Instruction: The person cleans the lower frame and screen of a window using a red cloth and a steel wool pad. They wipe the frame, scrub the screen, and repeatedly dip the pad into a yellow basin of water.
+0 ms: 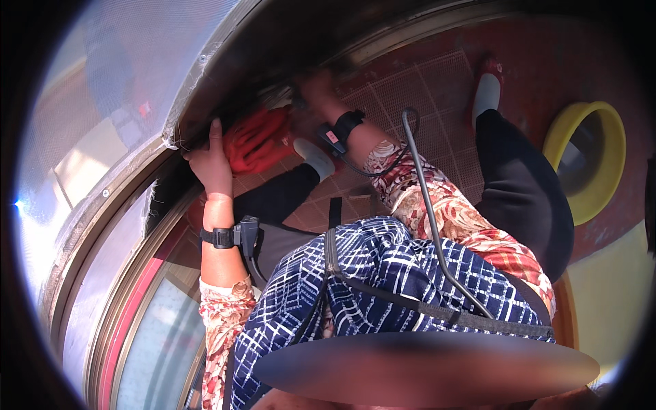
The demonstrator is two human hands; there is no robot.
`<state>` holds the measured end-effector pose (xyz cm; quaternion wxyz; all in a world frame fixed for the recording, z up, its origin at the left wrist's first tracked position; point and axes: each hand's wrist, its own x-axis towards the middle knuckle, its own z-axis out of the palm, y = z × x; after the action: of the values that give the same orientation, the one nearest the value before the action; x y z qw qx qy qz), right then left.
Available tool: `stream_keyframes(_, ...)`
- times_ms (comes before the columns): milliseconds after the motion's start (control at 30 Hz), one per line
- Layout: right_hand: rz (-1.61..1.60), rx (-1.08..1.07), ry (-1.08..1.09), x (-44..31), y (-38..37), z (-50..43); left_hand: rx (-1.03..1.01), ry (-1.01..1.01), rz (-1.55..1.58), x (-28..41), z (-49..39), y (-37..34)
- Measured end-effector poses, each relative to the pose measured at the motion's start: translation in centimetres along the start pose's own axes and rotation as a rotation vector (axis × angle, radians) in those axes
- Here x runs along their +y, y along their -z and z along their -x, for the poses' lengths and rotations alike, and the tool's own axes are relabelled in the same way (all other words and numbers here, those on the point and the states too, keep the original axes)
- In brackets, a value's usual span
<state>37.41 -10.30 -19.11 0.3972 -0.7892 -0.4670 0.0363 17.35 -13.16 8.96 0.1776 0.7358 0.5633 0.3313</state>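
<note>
My left hand (pixel 210 166) is at the edge of a dark door panel (pixel 230 66), thumb raised along its face and fingers at the edge. Whether those fingers close around it is hidden. Just right of this hand lies a red bundle (pixel 259 141), seemingly rubber gloves. My right hand (pixel 318 89) reaches down into the shadow at the foot of the panel, near a pale sill track (pixel 277 95). Its fingers are dark and blurred, so what they touch cannot be made out.
Left is a mesh insect screen (pixel 128 66) in a metal frame (pixel 105 193) with screws and frayed mesh edges. A yellow basin (pixel 551 143) stands at right on the red floor (pixel 533 66). Between my feet lies a brown gridded mat (pixel 441 97). A bent metal rod (pixel 428 205) crosses my apron.
</note>
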Motion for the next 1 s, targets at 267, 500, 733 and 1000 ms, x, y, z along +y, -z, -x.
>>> stream_keyframes(267,0.006,-0.092,-0.078,2.2,-0.2,0.6,0.036,0.021,0.031,1.3,0.4,-0.9)
stream_keyframes(500,0.356,-0.419,-0.051,2.0,0.8,0.0,0.009,0.018,-0.021,1.1,0.6,-0.6)
stream_keyframes(733,0.698,-0.180,-0.077,8.0,9.2,-2.0,-0.038,-0.032,-0.092,0.6,0.9,-0.1)
stream_keyframes(1000,0.396,-0.390,-0.153,2.6,1.4,-0.4,-0.020,-0.099,-0.056,-0.1,0.9,-0.7)
